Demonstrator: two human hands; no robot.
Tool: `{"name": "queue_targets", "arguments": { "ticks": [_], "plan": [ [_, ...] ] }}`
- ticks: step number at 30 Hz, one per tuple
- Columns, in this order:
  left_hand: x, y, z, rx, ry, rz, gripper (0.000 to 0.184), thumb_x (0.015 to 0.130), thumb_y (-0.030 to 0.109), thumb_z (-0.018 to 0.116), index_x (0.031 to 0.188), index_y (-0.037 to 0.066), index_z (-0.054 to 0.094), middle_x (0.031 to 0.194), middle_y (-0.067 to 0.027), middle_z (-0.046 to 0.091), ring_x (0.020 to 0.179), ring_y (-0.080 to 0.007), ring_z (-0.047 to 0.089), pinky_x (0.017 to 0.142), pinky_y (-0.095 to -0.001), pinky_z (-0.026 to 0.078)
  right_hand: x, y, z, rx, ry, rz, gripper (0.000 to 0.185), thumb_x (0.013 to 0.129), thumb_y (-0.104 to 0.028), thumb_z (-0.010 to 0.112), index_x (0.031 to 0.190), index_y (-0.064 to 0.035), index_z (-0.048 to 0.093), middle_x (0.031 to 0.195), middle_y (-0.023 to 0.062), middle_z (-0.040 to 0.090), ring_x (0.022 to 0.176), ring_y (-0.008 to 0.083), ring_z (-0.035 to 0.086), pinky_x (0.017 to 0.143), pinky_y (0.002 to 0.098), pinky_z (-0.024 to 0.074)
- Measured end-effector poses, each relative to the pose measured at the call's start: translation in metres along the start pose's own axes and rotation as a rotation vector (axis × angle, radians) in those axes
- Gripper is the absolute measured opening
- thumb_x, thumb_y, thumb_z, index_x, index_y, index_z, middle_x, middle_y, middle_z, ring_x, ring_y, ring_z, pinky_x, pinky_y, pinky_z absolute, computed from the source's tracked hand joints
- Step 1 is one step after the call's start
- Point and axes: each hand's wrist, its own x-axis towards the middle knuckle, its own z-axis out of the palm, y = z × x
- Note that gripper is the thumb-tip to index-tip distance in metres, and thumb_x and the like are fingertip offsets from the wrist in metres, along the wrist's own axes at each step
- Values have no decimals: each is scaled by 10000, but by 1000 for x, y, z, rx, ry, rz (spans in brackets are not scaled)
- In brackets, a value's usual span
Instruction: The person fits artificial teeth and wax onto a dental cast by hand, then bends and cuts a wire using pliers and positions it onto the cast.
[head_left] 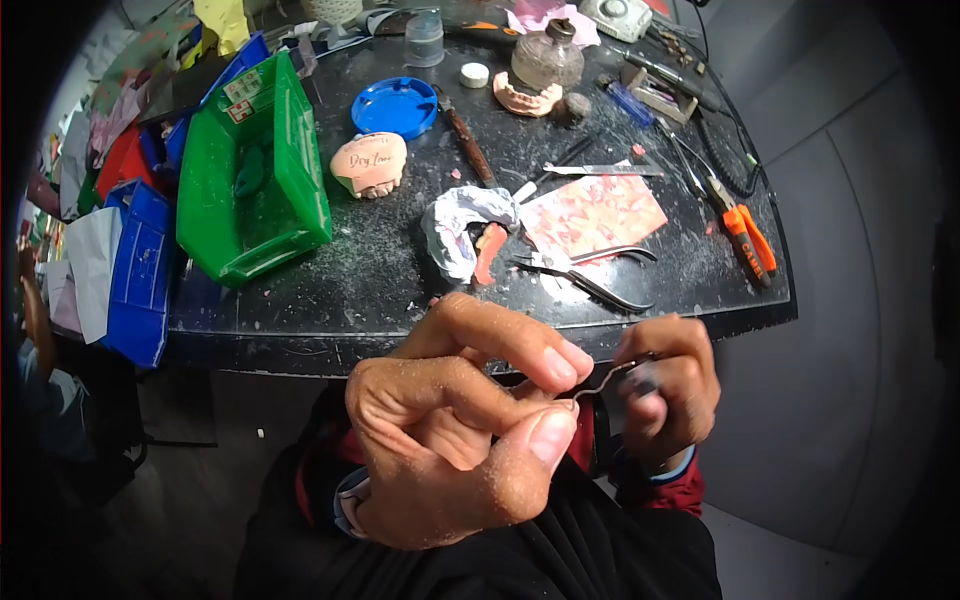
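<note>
Close to the camera, my left hand (465, 425) pinches one end of a thin bent metal wire (597, 385) between thumb and fingers. The other end of the wire reaches into my right hand (675, 385), whose fingers are curled closed around it. A small dark spot between the right fingers is too blurred to name. On the bench just beyond my hands stand a dental cast wrapped in silvery foil (450, 225), with a pink piece (488, 255) at its side, and a pair of wire pliers (590, 280).
On the black bench (300, 335) stand a green bin (315, 200), a blue lid (395, 108), a labelled cast (368, 163), a pink wax sheet (600, 212), orange-handled pliers (748, 243) and a glass burner (547, 60). Blue bins (140, 280) lie left.
</note>
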Motion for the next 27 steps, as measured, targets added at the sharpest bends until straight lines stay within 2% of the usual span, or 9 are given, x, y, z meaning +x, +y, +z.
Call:
{"name": "queue_targets", "arguments": {
  "ticks": [3,6,18,27],
  "plan": [
    [-2,-2,7,-53,0,6,133,677,-1,533,550,17,499,865,-73,499,853,-197,543,810,-365,571,1,-9,13,17,39,-21,256,864,-202,634,783,27,556,849,188,596,702,237,594,595,322,493],
    [-4,-3,9,-97,-5,9,120,672,1,523,556,22,500,857,-73,502,850,-196,534,817,-366,564,-2,-6,21,79,96,-33,218,850,-168,640,825,40,580,873,204,608,733,254,610,627,329,505],
    [-8,-8,13,-92,29,38,118,683,42,554,579,43,498,850,-77,508,829,-192,524,799,-361,557,-4,-8,26,114,124,-32,207,818,-143,667,808,43,578,793,175,597,685,252,597,592,324,492],
    [-11,-13,13,-33,58,127,143,691,49,591,582,53,498,825,-80,511,799,-178,525,759,-350,571,-4,0,36,101,207,-138,238,823,-160,665,764,43,554,764,160,580,653,248,587,563,324,485]
  ]
}}
